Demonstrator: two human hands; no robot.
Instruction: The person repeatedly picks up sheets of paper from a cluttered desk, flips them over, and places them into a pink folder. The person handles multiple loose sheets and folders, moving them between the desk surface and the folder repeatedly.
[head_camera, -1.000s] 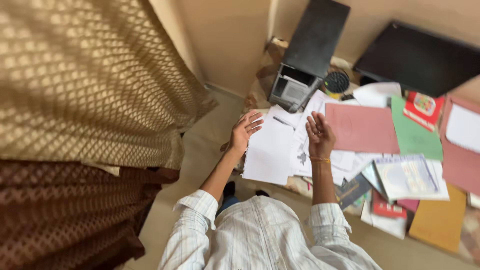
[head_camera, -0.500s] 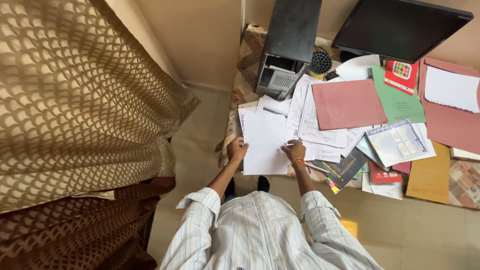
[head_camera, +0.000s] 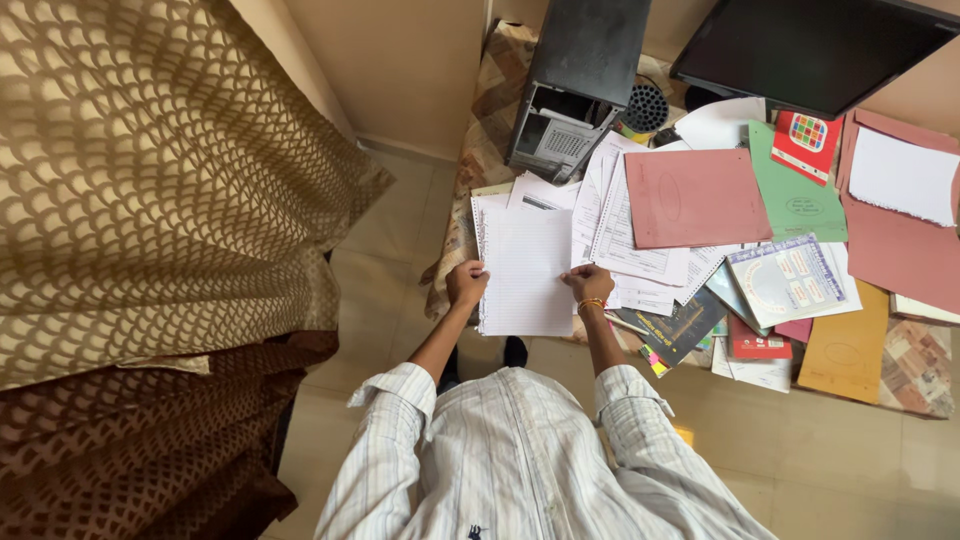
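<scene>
Head view: left hand (head_camera: 466, 282) and right hand (head_camera: 588, 285) each close their grip on a side edge of the lined pad (head_camera: 527, 270), lying at the bench (head_camera: 905, 372) edge. Loose papers (head_camera: 640, 262) overlap beside it; a tug could likely drag them off.

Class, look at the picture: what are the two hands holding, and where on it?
A lined sheet: left hand and right hand grip its side edges.

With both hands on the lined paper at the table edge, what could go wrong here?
1. The lined paper overhangs the table edge; if the left hand or right hand lets go, sheets might slide to the floor.
2. Pulling it may drag the loose papers beside it.
</scene>
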